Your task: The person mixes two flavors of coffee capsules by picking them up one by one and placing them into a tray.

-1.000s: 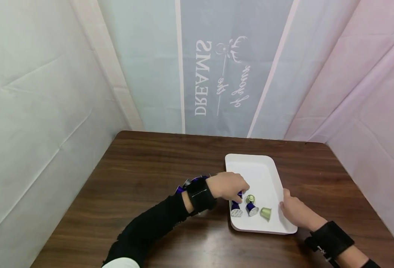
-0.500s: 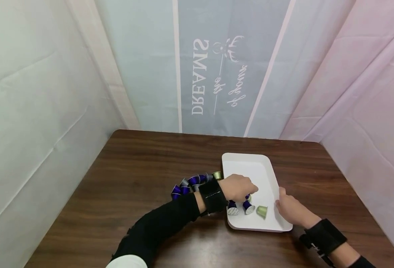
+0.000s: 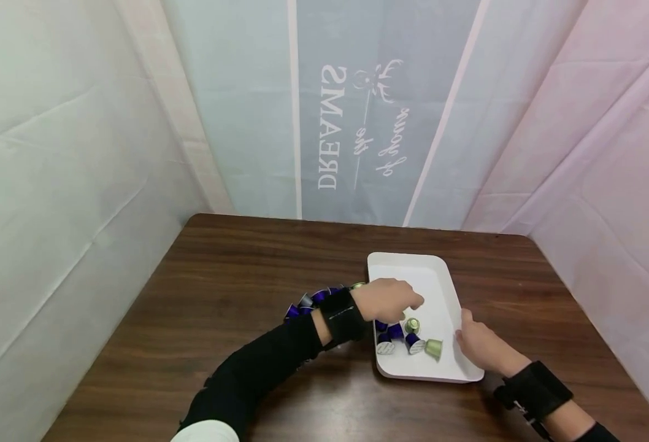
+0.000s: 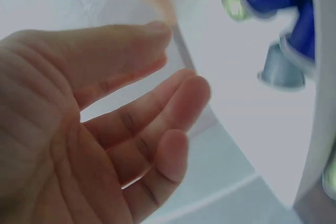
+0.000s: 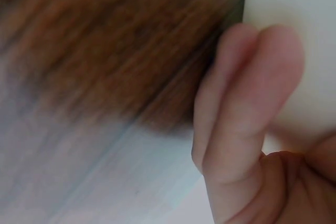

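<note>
My left hand (image 3: 387,300) hovers over the left part of a white tray (image 3: 410,261). In the left wrist view its fingers are loosely bent, with nothing between thumb and fingertips. Beneath and near it in the tray lie several coffee capsules: dark blue ones such as a blue capsule (image 3: 414,343), a green capsule (image 3: 433,348) on its side and another green capsule (image 3: 412,325). A grey capsule (image 4: 283,69) shows in the left wrist view. My right hand (image 3: 487,345) holds the tray's right side, fingers against the outer wall (image 5: 262,77).
More coffee capsules (image 3: 319,298), mostly blue, stand on the brown wooden table (image 3: 247,258) left of the tray, partly hidden by my left forearm. Fabric curtains (image 3: 380,123) hang behind the table and on both sides.
My left hand went from low among the capsules rightward across the tray, then lifted slightly back, uncovering blue and green capsules. My right hand stays at the tray's side.
</note>
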